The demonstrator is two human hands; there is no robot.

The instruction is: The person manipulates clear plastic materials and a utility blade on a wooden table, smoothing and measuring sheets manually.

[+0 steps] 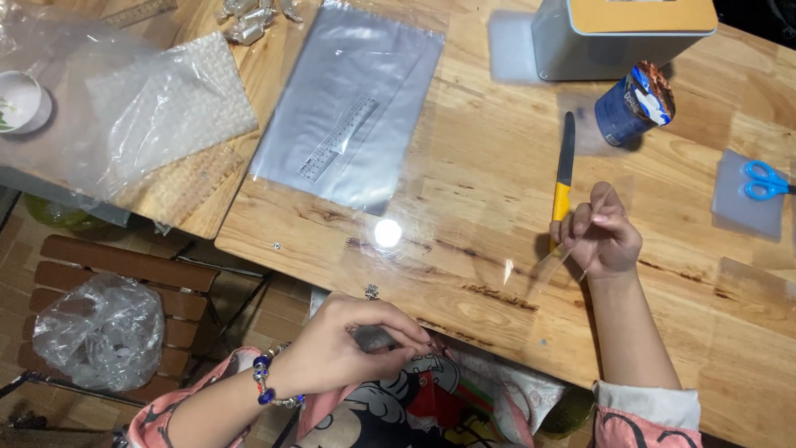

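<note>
1. A clear plastic sheet (464,241) is lying flat on the wooden table (680,274), thin and glossy, with a bright spot of lamp light glaring off it; its edges are faint, but its long axis seems to be running from the near table edge by the left hand toward the far right, where the right hand is.
2. The left hand (348,348) is curling at the near edge of the table, thumb and fingertips pressing together on the sheet's near edge; a beaded bracelet (267,383) is circling that wrist.
3. The right hand (601,236) is resting on the table, fingers bunching together and pinching the sheet's far part, which is lifting slightly there.
4. A utility knife (565,162) with a yellow handle and dark blade is lying just beside the right hand's fingers, pointing away from the person.
5. A grey plastic bag (352,104), smooth and rectangular, is lying farther left with a transparent ruler (338,138) sitting on it at a slant.
6. Bubble wrap (178,108), a blue cup (634,104) lying on its side, a grey box (622,33) and blue-handled scissors (767,181) are spreading around the far edges.
</note>
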